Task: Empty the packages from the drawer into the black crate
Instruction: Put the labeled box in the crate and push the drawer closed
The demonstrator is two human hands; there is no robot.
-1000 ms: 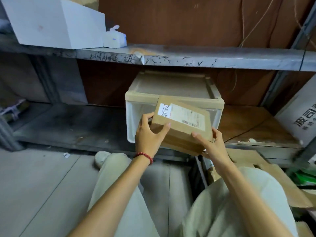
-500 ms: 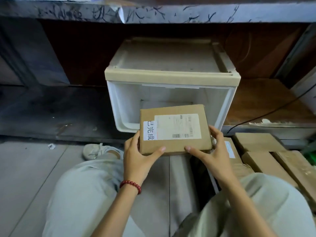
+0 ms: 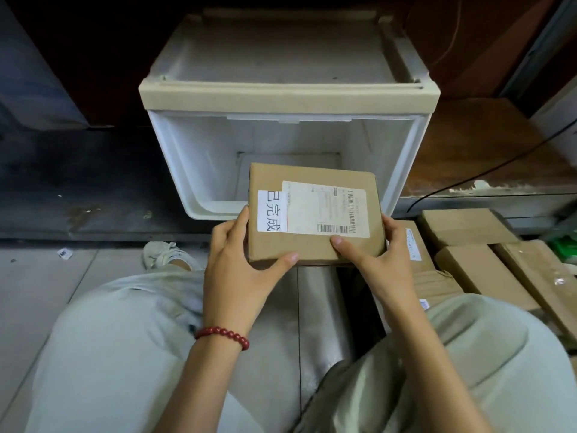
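Low shelf: dark, scuffed surface on the left, bare wooden board on the right. Plastic drawer unit sits on it, front overhanging the shelf edge. Black cable runs across the board. Grey floor: paper scrap, one pale shoe. Cardboard packages lie low on the right; can't tell what's under them.

Soft even light brightens the drawer and package at centre, the shelf recess from 10 to 2 o'clock lies in shadow, edges bow outward.
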